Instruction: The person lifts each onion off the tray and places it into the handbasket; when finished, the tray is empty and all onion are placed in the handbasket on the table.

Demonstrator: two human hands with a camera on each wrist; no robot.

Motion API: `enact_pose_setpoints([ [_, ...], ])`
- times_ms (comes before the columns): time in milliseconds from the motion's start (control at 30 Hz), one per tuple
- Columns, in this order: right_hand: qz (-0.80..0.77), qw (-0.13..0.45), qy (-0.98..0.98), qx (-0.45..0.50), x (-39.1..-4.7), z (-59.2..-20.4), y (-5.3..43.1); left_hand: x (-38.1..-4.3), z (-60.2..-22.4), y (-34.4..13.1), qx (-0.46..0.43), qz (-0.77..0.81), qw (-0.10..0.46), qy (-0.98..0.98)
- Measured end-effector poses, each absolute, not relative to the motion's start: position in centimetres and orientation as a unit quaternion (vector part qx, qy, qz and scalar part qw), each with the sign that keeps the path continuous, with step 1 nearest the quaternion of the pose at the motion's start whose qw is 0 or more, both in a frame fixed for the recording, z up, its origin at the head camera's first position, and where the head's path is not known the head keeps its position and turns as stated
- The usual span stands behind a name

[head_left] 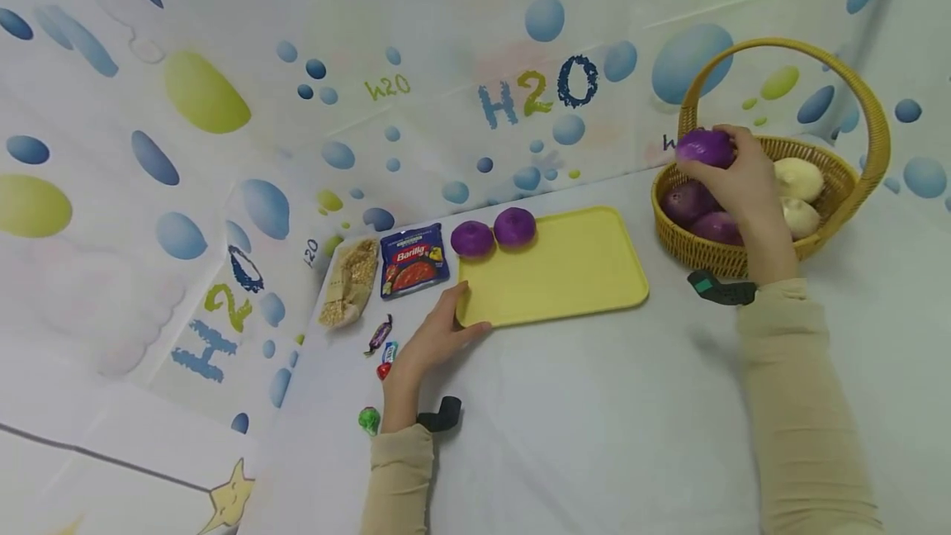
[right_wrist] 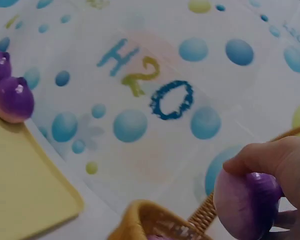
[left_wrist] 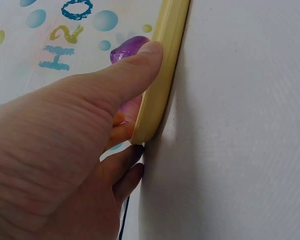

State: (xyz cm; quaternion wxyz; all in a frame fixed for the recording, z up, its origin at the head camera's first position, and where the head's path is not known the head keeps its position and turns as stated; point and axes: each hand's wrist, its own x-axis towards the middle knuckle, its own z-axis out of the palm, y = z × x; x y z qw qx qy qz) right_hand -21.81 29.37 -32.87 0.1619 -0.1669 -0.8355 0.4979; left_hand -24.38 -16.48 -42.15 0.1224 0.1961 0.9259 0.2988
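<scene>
My right hand (head_left: 746,176) holds a purple onion (head_left: 706,148) above the wicker basket (head_left: 698,258); in the right wrist view this onion (right_wrist: 245,205) sits between thumb and fingers. Inside the basket lie purple onions (head_left: 688,202) and pale white, onion-like bulbs (head_left: 798,180). A yellow tray (head_left: 557,271) lies on the table with two purple onions (head_left: 472,239) side by side at its back left. My left hand (head_left: 438,337) grips the tray's front left corner, thumb along the front edge and fingers at the left side. In the left wrist view the thumb touches the tray's rim (left_wrist: 162,95).
Left of the tray lie a blue Barilla pouch (head_left: 413,261) and a clear bag of grain-like bits (head_left: 349,283). Small wrapped candies (head_left: 380,334) and a green-wrapped one (head_left: 369,419) are near my left forearm. The basket's tall handle (head_left: 839,64) arches over it. A patterned sheet hangs behind.
</scene>
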Motion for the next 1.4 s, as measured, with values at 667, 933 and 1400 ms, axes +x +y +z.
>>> enact_pose_setpoints([
  [667, 0.539, 0.249, -0.759, -0.268, -20.5, -32.0, 30.8, -24.2, -42.3, -16.8, 0.203, 0.309, 0.116, 0.922],
  [933, 0.505, 0.274, -0.8, -0.174, -21.9, -31.5, 27.4, -24.0, -42.2, -16.5, 0.203, 0.31, 0.119, 0.921],
  [1400, 0.437, 0.111, -0.89, 0.07, -26.4, -36.5, 15.5, -24.3, -42.1, -16.3, 0.196, 0.307, 0.127, 0.923],
])
